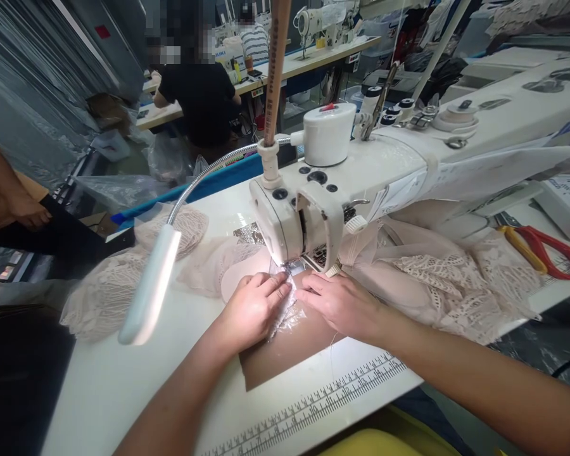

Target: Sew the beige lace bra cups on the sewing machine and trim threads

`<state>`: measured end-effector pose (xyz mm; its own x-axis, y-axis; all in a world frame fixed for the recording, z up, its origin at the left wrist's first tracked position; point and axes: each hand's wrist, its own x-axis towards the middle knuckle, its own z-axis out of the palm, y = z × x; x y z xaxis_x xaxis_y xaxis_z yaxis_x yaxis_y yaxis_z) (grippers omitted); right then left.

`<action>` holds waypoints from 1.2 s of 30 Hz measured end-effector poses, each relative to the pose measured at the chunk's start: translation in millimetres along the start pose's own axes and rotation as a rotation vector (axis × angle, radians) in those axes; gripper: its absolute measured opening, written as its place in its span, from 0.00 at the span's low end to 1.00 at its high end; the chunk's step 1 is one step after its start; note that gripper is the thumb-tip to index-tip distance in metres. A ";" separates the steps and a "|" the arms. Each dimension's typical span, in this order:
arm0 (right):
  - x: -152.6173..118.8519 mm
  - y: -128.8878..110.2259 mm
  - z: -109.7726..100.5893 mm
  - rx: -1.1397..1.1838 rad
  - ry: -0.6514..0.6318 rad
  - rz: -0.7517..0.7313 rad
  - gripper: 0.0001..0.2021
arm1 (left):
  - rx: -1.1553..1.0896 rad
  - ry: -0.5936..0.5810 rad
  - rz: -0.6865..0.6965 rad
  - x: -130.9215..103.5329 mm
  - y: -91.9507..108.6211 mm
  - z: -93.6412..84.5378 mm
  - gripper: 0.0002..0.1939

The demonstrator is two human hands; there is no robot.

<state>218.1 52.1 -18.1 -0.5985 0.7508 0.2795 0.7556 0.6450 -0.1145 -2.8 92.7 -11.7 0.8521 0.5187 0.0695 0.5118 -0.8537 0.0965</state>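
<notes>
Beneath the head of a white sewing machine [278,221], a narrow whitish lace strip [281,315] runs toward me from the needle area. My left hand [254,309] is closed on the strip's left side, its fingertips close to the presser foot. From the right, my right hand [342,303] has its thumb and fingers bent together at the strip's right edge; its exact grip is partly hidden. Under both hands lies a flat brown sheet [285,360] on the white table. The needle itself cannot be made out.
A lit lamp [152,285] on a bendable neck hangs at left. Beige lace pieces [107,291] lie beyond it, with more beige lace fabric [437,278] at right. Red-handled scissors [553,253] rest near the right edge. A printed ruler [313,408] follows the front edge. Other people sit or stand behind.
</notes>
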 end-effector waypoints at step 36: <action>4.0 5.0 3.9 0.069 0.059 0.085 0.20 | 0.086 -0.015 -0.198 2.2 -0.5 -11.1 0.21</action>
<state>218.5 58.9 -21.3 -0.5151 0.7945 0.3215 0.7813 0.5895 -0.2051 -2.4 94.8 -0.6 0.7351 0.6766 0.0433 0.6764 -0.7362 0.0214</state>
